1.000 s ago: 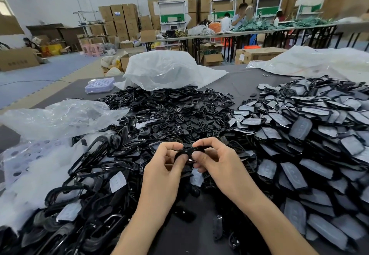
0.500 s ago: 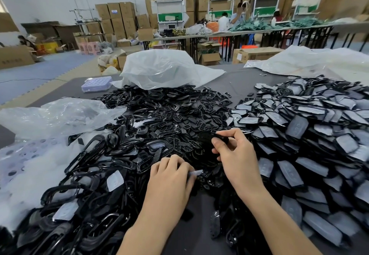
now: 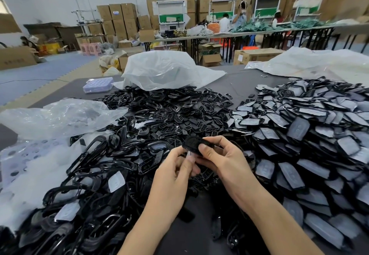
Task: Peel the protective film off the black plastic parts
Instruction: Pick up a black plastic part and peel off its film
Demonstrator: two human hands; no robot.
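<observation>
Lying at the far left, a crumpled clear bag is sagging over a heap of black frames that is spreading across the tabletop. Moving toward the middle, the left hand is curling inward, its grip narrowing to a pinch on what looks like a pale scrap of film; blur is keeping me from telling whether that scrap is joined to the part or already free. Just above and beyond those fingers, the black part is being held off the tabletop, its long axis running roughly left to right and its left end sticking out free. The right hand is closing its grip on the part's right end, thumb on the near face and fingers behind. So the film is lying at the part's near lower edge, between the two hands, and the left hand is the nearer one. My judgement is that the coming pull is calling for the left hand to draw down and toward the body while the right is bracing. Further right, a pile of film-covered parts is waiting
</observation>
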